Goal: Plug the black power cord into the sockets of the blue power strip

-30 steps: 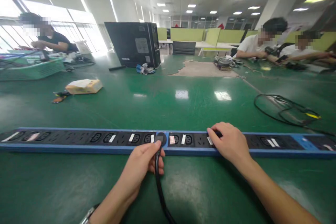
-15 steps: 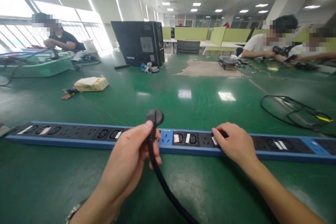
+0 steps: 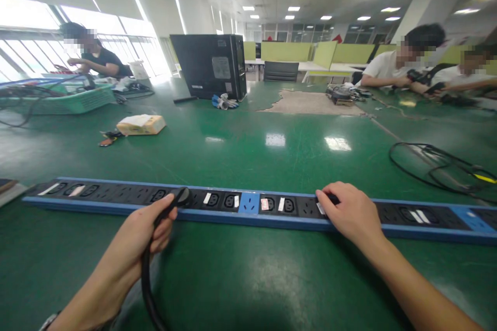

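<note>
A long blue power strip (image 3: 272, 220) with black socket faces lies across the green table in front of me. My left hand (image 3: 137, 232) is closed around a black power plug (image 3: 184, 196), whose thick cord (image 3: 146, 279) hangs down toward me. The plug is tilted over the sockets left of the blue outlet (image 3: 249, 203); I cannot tell whether it touches the strip. On the right part of the strip rests my right hand (image 3: 349, 212), thumb and fingers closed. A bit of something black shows between them, mostly hidden by the hand.
Beyond the strip are a tissue pack (image 3: 142, 125), a black computer case (image 3: 207, 67) with gloves (image 3: 224, 102) beside it, and a green basket (image 3: 89, 98) of cables. A coiled black cable (image 3: 430, 165) lies right. Several people sit at the table's far sides.
My left hand has moved left and down with the plug, from beside the blue outlet to lower over the sockets further left. My right hand has stayed in place on the strip.
</note>
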Demonstrator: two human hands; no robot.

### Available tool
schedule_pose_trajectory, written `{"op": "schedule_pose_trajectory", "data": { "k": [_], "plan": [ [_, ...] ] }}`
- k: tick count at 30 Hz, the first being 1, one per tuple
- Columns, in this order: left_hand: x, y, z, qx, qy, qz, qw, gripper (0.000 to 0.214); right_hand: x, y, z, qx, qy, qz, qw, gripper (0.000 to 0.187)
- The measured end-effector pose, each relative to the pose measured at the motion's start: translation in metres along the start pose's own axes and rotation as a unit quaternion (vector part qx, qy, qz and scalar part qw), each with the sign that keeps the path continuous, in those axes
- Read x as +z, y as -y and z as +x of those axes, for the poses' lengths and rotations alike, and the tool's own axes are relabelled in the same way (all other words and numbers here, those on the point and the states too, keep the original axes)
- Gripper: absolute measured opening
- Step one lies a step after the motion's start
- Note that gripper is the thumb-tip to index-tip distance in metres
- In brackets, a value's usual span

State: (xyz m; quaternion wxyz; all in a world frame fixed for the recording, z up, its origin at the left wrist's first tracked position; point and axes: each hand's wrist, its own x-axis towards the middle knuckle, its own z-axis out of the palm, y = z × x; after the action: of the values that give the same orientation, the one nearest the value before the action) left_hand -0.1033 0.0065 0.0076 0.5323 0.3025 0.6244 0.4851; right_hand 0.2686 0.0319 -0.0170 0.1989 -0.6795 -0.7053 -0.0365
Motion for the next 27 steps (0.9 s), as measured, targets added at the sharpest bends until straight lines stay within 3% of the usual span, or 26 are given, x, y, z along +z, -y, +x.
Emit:
{"op": "schedule_pose_trajectory", "data": {
  "k": [3,11,27],
  "plan": [
    [0.0057,0.0006,0.0015,-0.016,0.030,-0.013,0.999,0.039,0.0001,0.0002,-0.0008,0.002,-0.003,-0.004,1.000,0.031],
    [0.0021,0.0009,0.0022,0.027,-0.019,0.030,0.999,0.042,0.0021,-0.0010,-0.0003,-0.006,-0.012,0.004,1.000,0.031],
    [0.0098,-0.0002,-0.0035,0.010,-0.005,0.003,1.000,0.038,0.0018,-0.0016,-0.0003,-0.008,-0.008,0.010,1.000,0.032]
  ]
}}
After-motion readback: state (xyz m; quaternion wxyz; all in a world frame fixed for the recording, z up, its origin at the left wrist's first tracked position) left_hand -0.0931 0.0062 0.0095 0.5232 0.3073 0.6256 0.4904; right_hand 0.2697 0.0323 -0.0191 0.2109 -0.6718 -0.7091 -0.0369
